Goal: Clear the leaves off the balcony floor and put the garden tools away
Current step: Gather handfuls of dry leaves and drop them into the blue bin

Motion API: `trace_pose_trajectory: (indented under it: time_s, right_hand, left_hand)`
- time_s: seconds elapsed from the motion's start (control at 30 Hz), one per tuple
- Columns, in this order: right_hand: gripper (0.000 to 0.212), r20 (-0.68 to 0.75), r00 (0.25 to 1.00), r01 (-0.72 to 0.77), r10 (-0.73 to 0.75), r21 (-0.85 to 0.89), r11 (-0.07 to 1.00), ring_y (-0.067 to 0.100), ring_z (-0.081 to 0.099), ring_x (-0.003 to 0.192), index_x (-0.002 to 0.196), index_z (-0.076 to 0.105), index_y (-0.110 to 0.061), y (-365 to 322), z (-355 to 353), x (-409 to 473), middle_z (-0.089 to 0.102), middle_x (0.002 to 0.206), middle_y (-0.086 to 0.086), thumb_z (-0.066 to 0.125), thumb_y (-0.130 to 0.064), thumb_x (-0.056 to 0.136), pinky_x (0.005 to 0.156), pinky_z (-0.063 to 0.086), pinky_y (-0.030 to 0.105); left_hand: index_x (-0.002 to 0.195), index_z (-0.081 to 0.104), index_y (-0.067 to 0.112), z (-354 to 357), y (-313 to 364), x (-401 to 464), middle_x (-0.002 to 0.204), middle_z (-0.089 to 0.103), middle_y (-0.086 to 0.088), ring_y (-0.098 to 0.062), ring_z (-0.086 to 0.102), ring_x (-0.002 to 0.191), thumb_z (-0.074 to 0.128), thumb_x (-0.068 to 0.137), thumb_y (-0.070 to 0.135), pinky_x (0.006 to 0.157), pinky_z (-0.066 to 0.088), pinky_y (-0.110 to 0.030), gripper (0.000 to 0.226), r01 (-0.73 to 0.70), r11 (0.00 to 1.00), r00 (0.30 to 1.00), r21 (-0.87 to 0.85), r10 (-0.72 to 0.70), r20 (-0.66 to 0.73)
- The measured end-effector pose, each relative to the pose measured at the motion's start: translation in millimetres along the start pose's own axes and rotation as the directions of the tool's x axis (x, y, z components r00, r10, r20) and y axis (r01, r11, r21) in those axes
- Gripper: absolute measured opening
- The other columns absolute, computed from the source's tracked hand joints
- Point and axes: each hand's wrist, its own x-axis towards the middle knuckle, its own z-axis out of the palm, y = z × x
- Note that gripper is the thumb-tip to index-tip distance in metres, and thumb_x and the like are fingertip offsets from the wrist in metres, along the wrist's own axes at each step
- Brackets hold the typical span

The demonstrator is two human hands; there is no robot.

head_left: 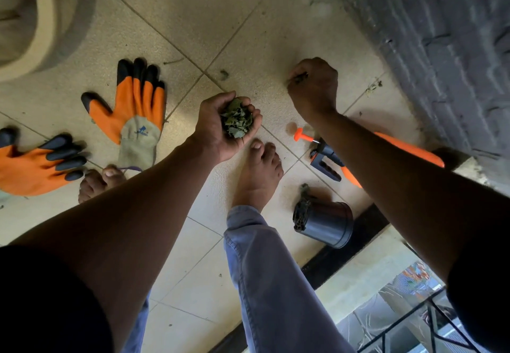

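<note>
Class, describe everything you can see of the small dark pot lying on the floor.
The small dark pot is a smooth cylinder, plastic by its look. It lies on its side on the tiled floor, mouth turned left, beside the bare right foot. Dry plant matter fills the mouth and spills out above it. No hand touches it.

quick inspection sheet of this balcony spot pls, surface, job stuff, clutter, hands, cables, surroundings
surface: tiled floor, scattered leaf bits remain
job's things: leaf pile cupped in left hand; orange-handled garden tool lying on floor
clutter: two orange gloves; dark pot tipped on its side
hands: right hand, grip pinching leaves at floor
cables: nothing seen
surroundings: grey rough wall; railing at the lower right
</note>
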Motion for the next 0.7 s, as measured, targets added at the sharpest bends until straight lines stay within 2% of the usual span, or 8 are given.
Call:
trace_pose_trajectory:
  time_s: [0.07, 0.17, 0.27, 0.33, 0.43, 0.53, 0.63, 0.7]
  right_hand:
    - [0.014, -0.023, 0.998, 0.066, -0.064, 0.134, 0.989, 0.004, 0.062, 0.07, 0.075, 0.073, -0.009, -21, -4, -11, 0.069, 0.08, 0.0, 0.066, 0.003, 0.074, 0.068, 0.054, 0.026]
    - [0.013, -0.035, 0.959, 0.283, -0.281, 0.178, 0.942, 0.012, 0.064, 0.073, 0.076, 0.072, -0.009, -55, -6, -33, 0.068, 0.081, 0.003, 0.069, 0.003, 0.074, 0.063, 0.054, 0.031]
    - [0.016, 0.058, 0.93, 0.349, -0.364, 0.18, 0.92, 0.019, 0.065, 0.075, 0.077, 0.071, -0.008, -81, 3, -62, 0.066, 0.087, 0.007, 0.065, 0.006, 0.072, 0.058, 0.053, 0.034]
    - [0.014, 0.14, 0.904, 0.389, -0.404, 0.127, 0.913, 0.028, 0.064, 0.075, 0.077, 0.071, -0.005, -89, 12, -77, 0.064, 0.088, 0.013, 0.061, 0.002, 0.071, 0.056, 0.048, 0.031]
    - [0.019, 0.206, 0.888, 0.411, -0.411, 0.046, 0.911, 0.029, 0.064, 0.079, 0.08, 0.07, -0.004, -92, 18, -82, 0.066, 0.089, 0.013, 0.054, -0.007, 0.072, 0.062, 0.04, 0.024]
    - [0.018, 0.194, 0.899, 0.407, -0.394, -0.031, 0.913, 0.028, 0.067, 0.077, 0.089, 0.072, -0.006, -93, 12, -80, 0.07, 0.088, 0.01, 0.062, 0.001, 0.076, 0.059, 0.044, 0.026]
    - [0.017, 0.092, 0.918, 0.392, -0.385, -0.072, 0.917, 0.029, 0.068, 0.068, 0.097, 0.071, -0.006, -93, 3, -75, 0.072, 0.081, 0.009, 0.067, 0.001, 0.082, 0.059, 0.033, 0.024]
    - [0.017, 0.077, 0.929, 0.368, -0.363, -0.073, 0.927, 0.032, 0.066, 0.073, 0.095, 0.069, -0.007, -91, 2, -70, 0.069, 0.081, 0.01, 0.067, 0.001, 0.08, 0.056, 0.039, 0.029]
  left_hand:
    - [0.083, 0.064, 0.006, 3, 2, 1, 0.085, 0.061, -0.007, -0.022, 0.063, 0.087, 0.053, 0.099, 0.03, 0.087, 0.059, -0.031, 0.031, -0.018, 1.0, 0.999, 0.022, 0.019, -0.035]
    - [0.083, 0.066, 0.007, 8, 3, 2, 0.088, 0.064, -0.006, -0.021, 0.066, 0.085, 0.053, 0.099, 0.027, 0.089, 0.058, -0.031, 0.029, -0.066, 0.996, 0.996, 0.06, 0.069, -0.059]
    - [0.073, 0.068, 0.012, 10, 6, 5, 0.078, 0.066, -0.005, -0.019, 0.068, 0.079, 0.052, 0.093, 0.023, 0.07, 0.056, -0.025, 0.029, -0.125, 0.977, 0.99, 0.172, 0.134, -0.041]
    - [0.07, 0.059, 0.015, 8, 8, 9, 0.072, 0.056, -0.005, -0.021, 0.063, 0.076, 0.051, 0.09, 0.026, 0.068, 0.05, -0.025, 0.024, -0.153, 0.963, 0.985, 0.223, 0.167, -0.048]
    - [0.07, 0.047, 0.016, 7, 10, 12, 0.063, 0.047, -0.003, -0.019, 0.054, 0.062, 0.045, 0.095, 0.029, 0.059, 0.047, -0.024, 0.029, -0.176, 0.955, 0.981, 0.239, 0.19, -0.034]
    - [0.07, 0.035, 0.018, 18, 10, 9, 0.053, 0.042, 0.001, -0.015, 0.047, 0.052, 0.038, 0.097, 0.031, 0.054, 0.043, -0.023, 0.03, -0.16, 0.966, 0.987, 0.202, 0.152, 0.055]
    - [0.065, 0.041, 0.017, 28, 8, 10, 0.055, 0.043, 0.001, -0.016, 0.048, 0.054, 0.049, 0.088, 0.027, 0.057, 0.041, -0.024, 0.027, -0.179, 0.962, 0.984, 0.207, 0.174, 0.047]
    - [0.062, 0.047, 0.016, 31, 9, 13, 0.063, 0.046, -0.002, -0.018, 0.053, 0.062, 0.053, 0.086, 0.023, 0.065, 0.043, -0.028, 0.025, -0.186, 0.955, 0.982, 0.229, 0.189, 0.01]
